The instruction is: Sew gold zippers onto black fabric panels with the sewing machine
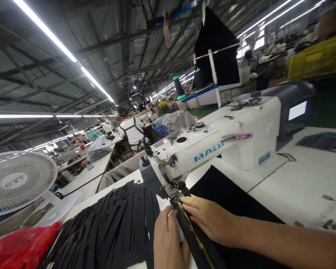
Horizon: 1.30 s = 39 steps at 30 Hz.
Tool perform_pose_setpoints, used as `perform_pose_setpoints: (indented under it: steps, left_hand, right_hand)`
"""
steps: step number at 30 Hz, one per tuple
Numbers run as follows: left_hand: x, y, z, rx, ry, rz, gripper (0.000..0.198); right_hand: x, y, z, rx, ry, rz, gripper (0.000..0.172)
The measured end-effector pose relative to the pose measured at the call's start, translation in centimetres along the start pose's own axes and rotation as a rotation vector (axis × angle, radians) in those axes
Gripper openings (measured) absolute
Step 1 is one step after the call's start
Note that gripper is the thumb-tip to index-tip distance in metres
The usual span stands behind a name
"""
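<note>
A black zipper with gold teeth [186, 218] runs from the presser foot of the white sewing machine [207, 147] toward me, its gold pull lower down the chain. My left hand [169, 239] is at the zipper's left edge, fingers bent and closed on the tape just before the foot. On the other side, my right hand [210, 218] lies flat over the tape and black fabric, fingers stretched out near the needle area. Under my right forearm spreads a large black fabric panel [224, 190]. Left of my left hand lie many black fabric strips [109, 228].
A white fan [15, 181] stands at the left, above a red plastic bag [25, 244]. Thread scissors with a pink handle [238, 136] rest on the machine arm. Thread cones [179, 89] stand behind. A person [133, 130] sits farther back.
</note>
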<state>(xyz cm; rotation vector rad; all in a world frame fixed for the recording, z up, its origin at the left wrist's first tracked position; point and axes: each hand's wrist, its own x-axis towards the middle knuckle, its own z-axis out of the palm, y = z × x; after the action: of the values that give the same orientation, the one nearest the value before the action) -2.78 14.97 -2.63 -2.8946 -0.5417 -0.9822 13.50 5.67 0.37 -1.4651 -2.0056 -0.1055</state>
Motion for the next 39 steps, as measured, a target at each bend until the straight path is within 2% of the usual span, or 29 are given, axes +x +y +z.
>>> perform_pose_setpoints:
  steps: [4,7,10,13,15,22,29,32,34,37,39]
  left_hand:
    - [-0.2,-1.2,0.9,0.051,-0.088,0.218,0.051]
    - [0.1,-1.4,1.1,0.064,-0.054,0.270,0.051]
    - [0.4,-1.0,0.8,0.063,-0.070,0.240,0.053]
    - [0.7,-0.5,0.3,0.041,-0.183,0.195,0.052]
    - [0.8,-0.2,0.1,0.004,-0.211,0.157,0.050]
    - [0.9,0.3,0.2,-0.116,-0.163,0.080,0.048]
    - [2.5,1.1,-1.2,-0.147,-0.188,0.020,0.040]
    - [2.4,1.0,-1.1,-0.166,-0.168,-0.006,0.040]
    - [2.2,0.8,-0.7,-0.180,-0.128,-0.013,0.041]
    - [2.0,0.7,-0.5,-0.198,-0.047,-0.022,0.042]
    - [1.9,1.0,-0.8,-0.198,-0.033,-0.016,0.041]
  right_hand:
    - [-0.1,0.3,0.1,0.024,-0.036,0.002,0.031]
    - [-0.1,0.7,-0.3,0.024,-0.069,0.000,0.033]
    - [-0.1,0.8,-0.6,0.050,-0.093,0.028,0.036]
    - [0.0,0.8,-0.9,0.077,-0.107,0.028,0.037]
    - [0.0,0.8,-1.0,0.083,-0.100,0.017,0.037]
    - [0.0,0.8,-0.6,0.066,-0.076,0.030,0.036]
    - [0.9,0.7,-1.2,0.111,-0.074,0.032,0.031]
    - [0.4,-0.3,-1.3,0.143,-0.067,0.002,0.039]
    - [0.1,-0.9,-0.5,0.109,-0.030,0.069,0.039]
    - [0.3,-1.2,1.3,-0.034,0.036,0.221,0.021]
    - [0.4,-1.1,1.9,-0.144,0.045,0.278,0.015]
